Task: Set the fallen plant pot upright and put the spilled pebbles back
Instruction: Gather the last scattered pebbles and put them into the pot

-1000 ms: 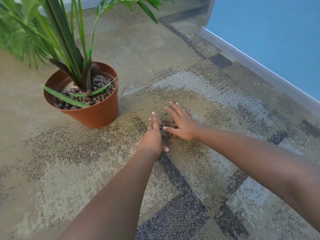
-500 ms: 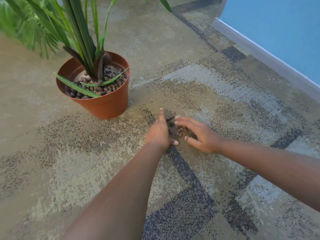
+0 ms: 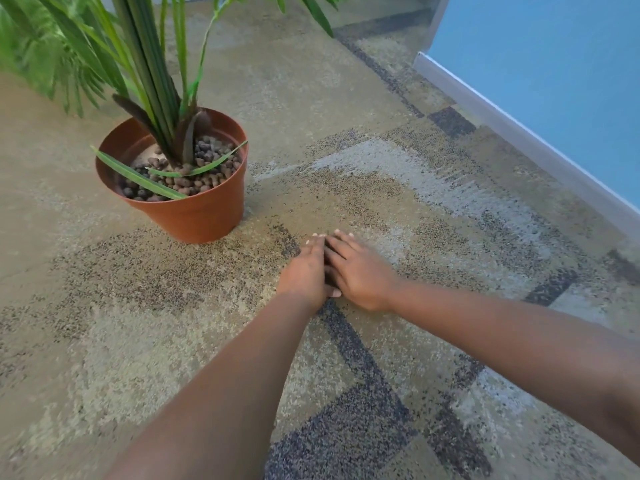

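The plant pot (image 3: pixel 180 199) stands upright on the carpet (image 3: pixel 346 98), to the left of the hands and a little farther away. It is a brown-orange pot with a tall green plant (image 3: pixel 149 74) growing out of it. So the first job looks done.

Inside the pot lie many small brown pebbles (image 3: pixel 201 174). They cover most of the top, but a pale bare patch shows on the far left side, near the stem. That makes me think some pebbles are still missing.

The left hand (image 3: pixel 306 271) and the right hand (image 3: pixel 360 271) are pressed side by side on the carpet, a little way to the right of the pot. They touch each other and make a small cup. The fingers of each hand lie close together and reach forward. A thin dark gap shows between the two hands. I cannot tell if pebbles are held in there, because the hands hide whatever is under them.

No loose pebbles show on the carpet around the hands. The carpet has dark speckles, so a stray pebble would be hard to spot.

What is left, I think, is to lift what the hands have gathered and drop it into the pot.

A blue wall (image 3: pixel 554 81) runs along the right side.
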